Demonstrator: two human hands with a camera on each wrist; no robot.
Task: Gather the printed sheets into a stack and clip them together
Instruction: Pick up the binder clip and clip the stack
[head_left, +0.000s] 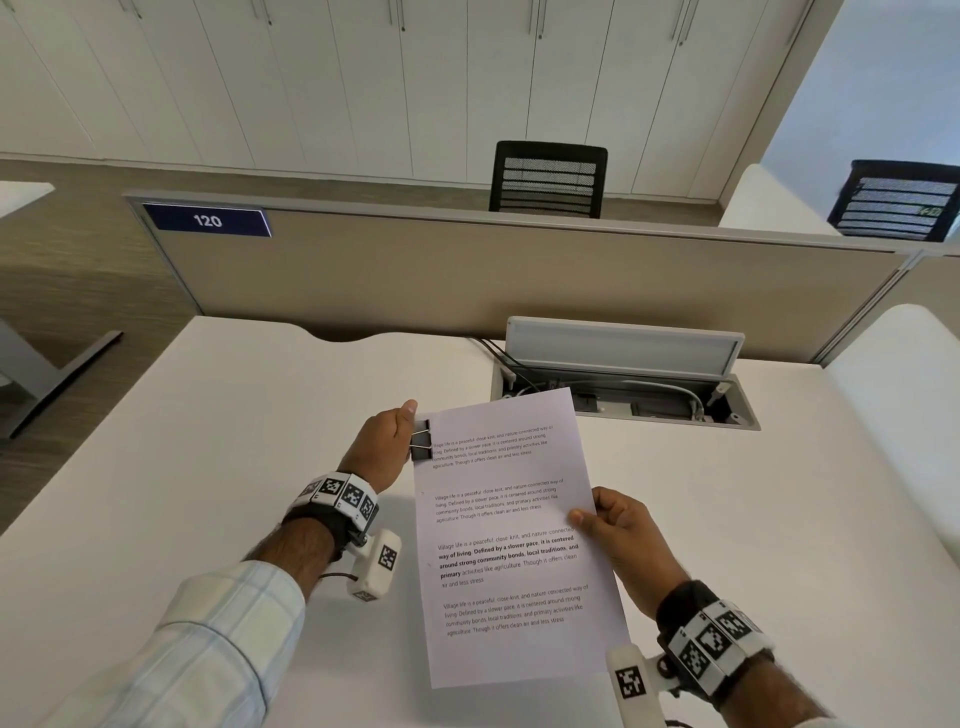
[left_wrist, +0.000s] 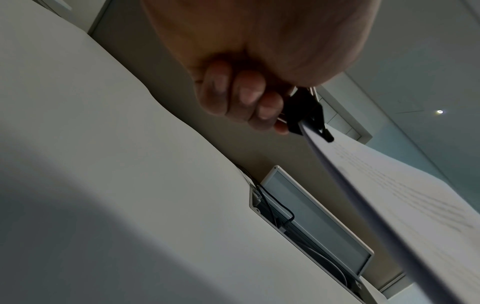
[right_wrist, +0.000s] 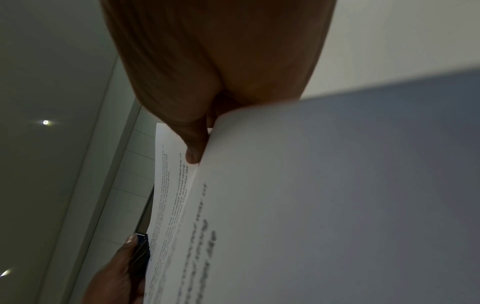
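A stack of printed sheets (head_left: 514, 540) is held up above the white desk (head_left: 208, 441), text facing me. A black binder clip (head_left: 421, 441) sits on the stack's upper left edge. My left hand (head_left: 387, 441) pinches the clip, thumb on top; in the left wrist view the curled fingers (left_wrist: 246, 98) hold the clip (left_wrist: 303, 113) with the sheets' edge (left_wrist: 363, 195) in its mouth. My right hand (head_left: 618, 530) pinches the stack's right edge at mid height, thumb on the front. In the right wrist view the thumb (right_wrist: 193, 148) presses on the sheets (right_wrist: 311, 205), and the clip (right_wrist: 141, 253) shows far below.
An open cable tray (head_left: 623, 384) with its lid raised and wires inside lies in the desk just behind the sheets. A beige partition (head_left: 519, 270) with a "120" sign (head_left: 208, 221) closes the desk's far side. Black mesh chairs (head_left: 548, 179) stand beyond it.
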